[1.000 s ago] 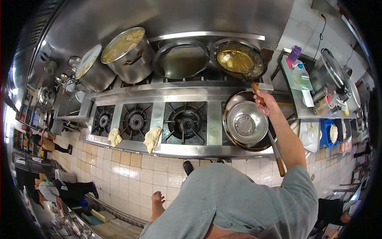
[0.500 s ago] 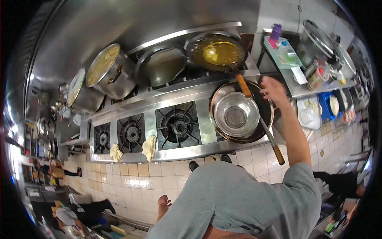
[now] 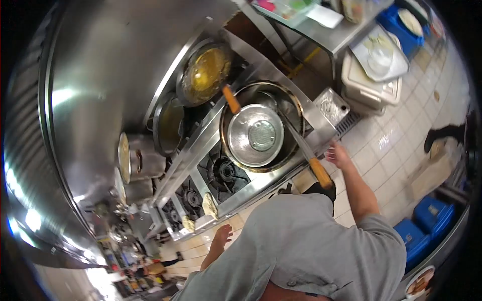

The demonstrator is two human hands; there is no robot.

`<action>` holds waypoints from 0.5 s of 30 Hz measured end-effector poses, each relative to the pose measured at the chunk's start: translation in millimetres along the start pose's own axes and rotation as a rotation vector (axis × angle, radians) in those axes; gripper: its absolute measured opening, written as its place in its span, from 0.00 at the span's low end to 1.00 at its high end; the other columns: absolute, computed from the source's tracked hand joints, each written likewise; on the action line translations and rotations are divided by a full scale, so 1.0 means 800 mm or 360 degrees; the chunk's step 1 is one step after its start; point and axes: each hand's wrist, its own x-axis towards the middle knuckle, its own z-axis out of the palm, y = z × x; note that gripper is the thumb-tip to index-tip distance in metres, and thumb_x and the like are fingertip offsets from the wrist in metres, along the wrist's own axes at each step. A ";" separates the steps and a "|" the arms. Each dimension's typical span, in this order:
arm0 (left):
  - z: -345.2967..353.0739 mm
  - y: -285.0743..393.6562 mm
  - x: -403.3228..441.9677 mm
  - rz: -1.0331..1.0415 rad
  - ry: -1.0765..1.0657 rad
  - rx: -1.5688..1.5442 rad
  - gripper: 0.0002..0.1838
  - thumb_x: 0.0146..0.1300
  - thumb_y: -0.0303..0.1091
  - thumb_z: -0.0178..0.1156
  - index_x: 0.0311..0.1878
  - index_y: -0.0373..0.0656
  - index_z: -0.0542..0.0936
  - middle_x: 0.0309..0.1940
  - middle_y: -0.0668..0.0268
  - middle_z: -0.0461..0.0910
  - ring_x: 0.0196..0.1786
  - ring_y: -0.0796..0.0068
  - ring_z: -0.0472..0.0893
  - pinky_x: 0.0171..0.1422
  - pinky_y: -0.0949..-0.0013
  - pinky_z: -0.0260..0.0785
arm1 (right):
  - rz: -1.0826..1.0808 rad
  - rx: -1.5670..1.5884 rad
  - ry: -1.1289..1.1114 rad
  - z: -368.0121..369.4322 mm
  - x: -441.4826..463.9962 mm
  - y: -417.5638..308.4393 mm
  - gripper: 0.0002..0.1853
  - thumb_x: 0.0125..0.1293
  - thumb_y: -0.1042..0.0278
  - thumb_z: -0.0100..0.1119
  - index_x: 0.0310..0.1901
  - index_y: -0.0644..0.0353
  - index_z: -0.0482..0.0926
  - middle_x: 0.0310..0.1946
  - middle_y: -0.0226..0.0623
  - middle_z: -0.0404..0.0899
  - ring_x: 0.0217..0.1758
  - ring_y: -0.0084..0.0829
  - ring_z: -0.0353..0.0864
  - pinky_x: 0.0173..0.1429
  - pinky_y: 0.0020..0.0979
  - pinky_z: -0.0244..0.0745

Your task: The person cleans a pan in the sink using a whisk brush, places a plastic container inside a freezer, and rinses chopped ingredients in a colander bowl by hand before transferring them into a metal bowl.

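Right hand [image 3: 340, 155]: centre-right, my fingers parted, empty.
Left hand [image 3: 221, 235]: lower centre, likewise.
Lower handle [image 3: 320, 172]: ungripped, likely between grips; grasping needs closing.

The strainer [image 3: 255, 135] partly hides the wok [image 3: 288, 145] beneath; the top edge crops a tray [image 3: 287, 19]

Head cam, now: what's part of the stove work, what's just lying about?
Likely in the job:
- pan of yellow liquid
- wooden handle at its rim
- metal bowl at the large wok
- long wooden-handled utensil, nearest the right hand

Apparently just lying about:
- two pale cloths
- blue containers
- white tray
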 end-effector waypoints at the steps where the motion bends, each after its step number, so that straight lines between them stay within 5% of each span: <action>1: -0.023 0.022 -0.018 -0.0062 -0.0058 -0.0189 0.23 0.70 0.51 0.55 0.66 0.59 0.73 0.52 0.73 0.78 0.54 0.67 0.78 0.56 0.50 0.68 | 0.0097 0.0187 -0.0055 0.036 -0.019 0.014 0.26 0.71 0.43 0.55 0.58 0.57 0.74 0.46 0.41 0.78 0.43 0.37 0.80 0.47 0.43 0.83; 4: -0.019 0.147 -0.098 -0.0316 0.0250 -0.0121 0.23 0.70 0.53 0.55 0.66 0.61 0.72 0.52 0.73 0.78 0.51 0.69 0.78 0.55 0.50 0.68 | 0.0094 0.0591 -0.0260 0.059 0.018 0.073 0.22 0.73 0.51 0.55 0.58 0.60 0.73 0.47 0.40 0.79 0.43 0.36 0.82 0.48 0.39 0.84; 8: -0.035 0.164 -0.117 -0.0422 0.0290 0.0020 0.24 0.70 0.49 0.57 0.67 0.58 0.71 0.54 0.72 0.78 0.52 0.68 0.80 0.52 0.51 0.72 | 0.0113 0.1038 -0.0420 0.063 0.018 0.081 0.12 0.72 0.66 0.57 0.52 0.62 0.76 0.42 0.38 0.80 0.39 0.31 0.83 0.44 0.31 0.86; 15: -0.018 0.182 -0.110 -0.0595 0.0271 0.0019 0.27 0.68 0.44 0.59 0.70 0.55 0.69 0.56 0.71 0.77 0.53 0.68 0.80 0.53 0.51 0.73 | -0.0063 0.0637 -0.0294 0.064 -0.022 0.058 0.23 0.68 0.70 0.64 0.62 0.62 0.69 0.45 0.38 0.81 0.44 0.35 0.84 0.50 0.38 0.85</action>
